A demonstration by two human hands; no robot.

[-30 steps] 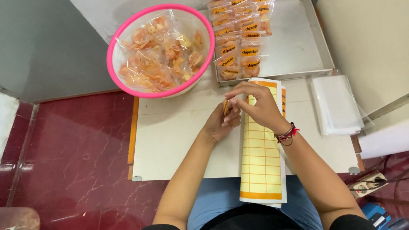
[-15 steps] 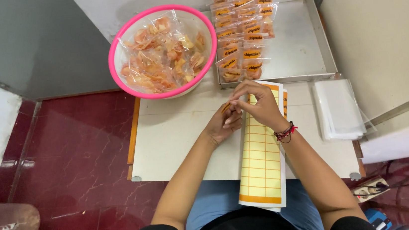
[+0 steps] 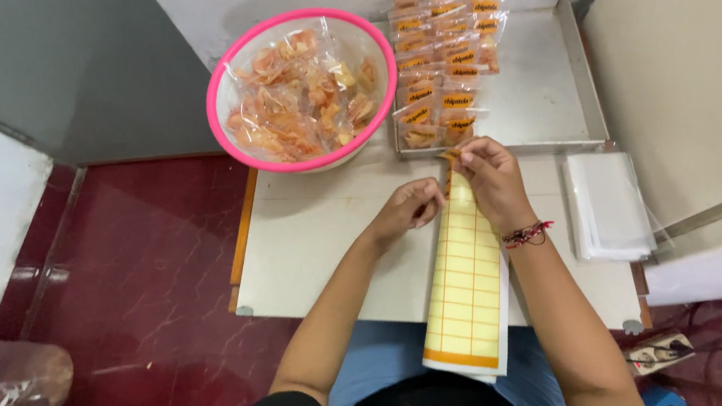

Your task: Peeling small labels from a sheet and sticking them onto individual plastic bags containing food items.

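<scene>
A long yellow sticker sheet [image 3: 466, 290] with an orange grid lies on the white table [image 3: 321, 242] and hangs over its near edge. My right hand [image 3: 491, 177] pinches a small orange sticker at the sheet's top end. My left hand [image 3: 410, 207] rests beside it with fingers curled against the sheet's left edge. Just beyond my hands, several labelled snack packets [image 3: 444, 54] lie in rows on a metal tray [image 3: 543, 79].
A pink-rimmed basin [image 3: 222, 84] full of unlabelled clear snack packets stands at the table's back left. A stack of clear plastic bags [image 3: 608, 206] lies at the right. Dark red floor lies to the left, with a person's foot at the lower left corner.
My right hand has lifted slightly toward the tray with the sticker. My left hand has drawn back a little from the sheet's top.
</scene>
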